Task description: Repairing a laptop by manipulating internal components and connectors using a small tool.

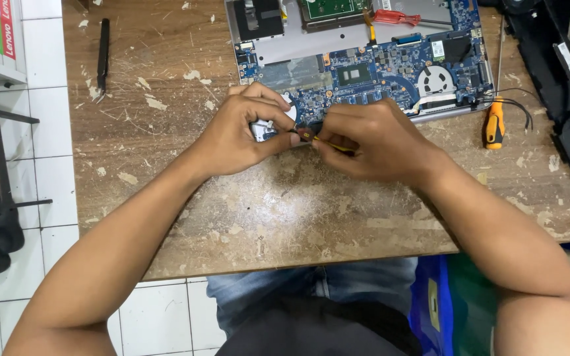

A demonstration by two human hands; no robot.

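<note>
Head view: your left hand (245, 135) pinches a small silvery part (262, 128) at the near-left corner of the blue laptop board (390, 72). Your right hand (371, 142), closed on a thin yellow tool (328, 142), points it toward 9 o'clock, tip meeting the left hand's fingertips.
</note>
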